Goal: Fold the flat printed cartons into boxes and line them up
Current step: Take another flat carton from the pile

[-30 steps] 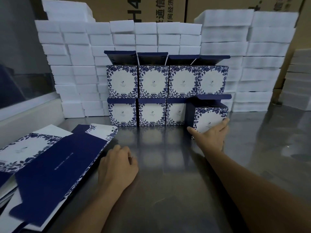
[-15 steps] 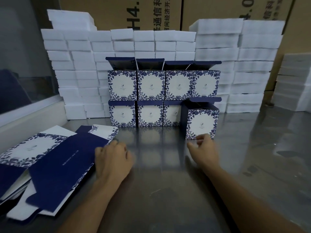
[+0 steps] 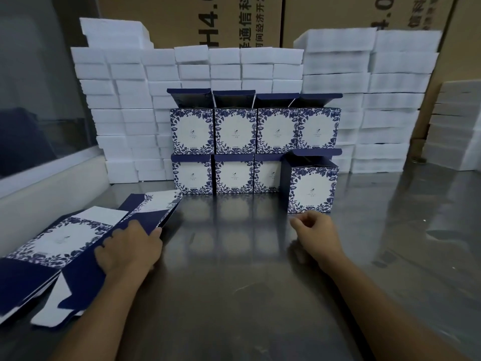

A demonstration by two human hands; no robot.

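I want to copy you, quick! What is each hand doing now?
Left hand: grips the top flat blue-and-white printed carton.
Right hand: loosely curled, holds nothing.

"H4.0", "通信" on brown shipping cartons (image 3: 182, 19)

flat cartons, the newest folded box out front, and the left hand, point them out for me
flat cartons (image 3: 65, 238), head view, white printed panel of the top one
newest folded box (image 3: 311, 190), head view, its printed front face
left hand (image 3: 130, 248), head view, back of the hand
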